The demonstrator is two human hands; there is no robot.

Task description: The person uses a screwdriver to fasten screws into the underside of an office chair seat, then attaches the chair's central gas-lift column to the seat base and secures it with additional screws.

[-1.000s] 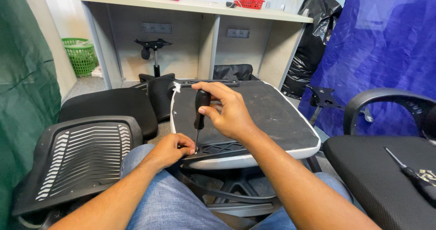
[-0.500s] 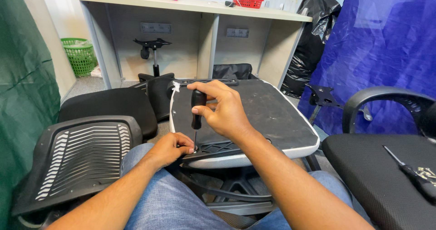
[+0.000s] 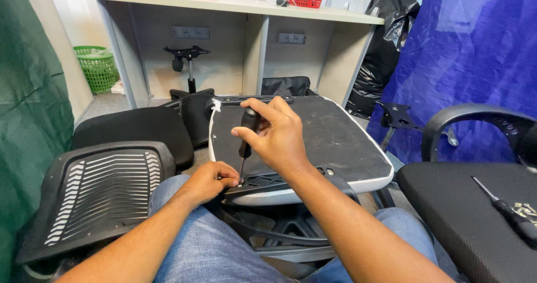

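Note:
My right hand grips the black handle of a screwdriver held upright, its tip down at the near left corner of an upturned chair seat. The seat's dark underside faces up, with a white rim, and rests on my knees. My left hand is closed at the screwdriver's tip, fingertips pinched around a small screw at a black bracket on the seat's edge. The screw itself is mostly hidden by my fingers.
A ribbed black chair backrest lies at my left, with a black cushion behind it. At right is a chair seat with an armrest and a second screwdriver. A grey desk, green basket and blue tarp stand behind.
My right hand has shifted its grip on the screwdriver handle, turning it slightly. My left hand stays at the tip.

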